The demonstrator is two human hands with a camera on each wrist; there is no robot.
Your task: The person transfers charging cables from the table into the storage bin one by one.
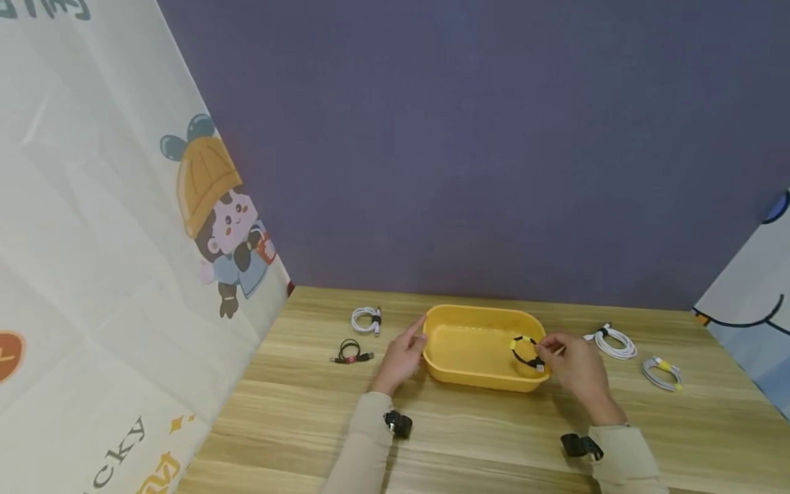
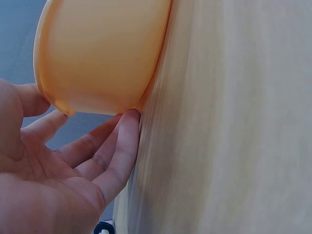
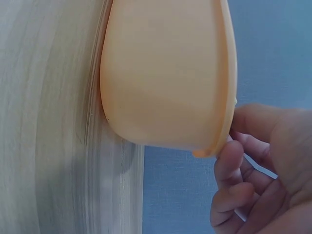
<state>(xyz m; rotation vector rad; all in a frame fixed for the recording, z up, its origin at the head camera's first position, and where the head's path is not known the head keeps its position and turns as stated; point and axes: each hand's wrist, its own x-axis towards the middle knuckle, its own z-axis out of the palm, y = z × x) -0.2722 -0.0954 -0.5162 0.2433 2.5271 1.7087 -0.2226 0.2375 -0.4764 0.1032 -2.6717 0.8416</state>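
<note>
We have the left hand [image 1: 400, 358], fingers loosely spread, touching the left end of the yellow bin [image 1: 469, 350] on the desk [image 1: 296, 418]. Right hand [image 1: 579, 370] pinches the looped black cable [image 1: 533, 362] at the bin's right end; we can't tell if it touches the bottom.

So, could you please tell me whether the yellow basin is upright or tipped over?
Upright: in the head view, the yellow basin stands on the wooden table, open top facing up, its inner floor visible.
</note>
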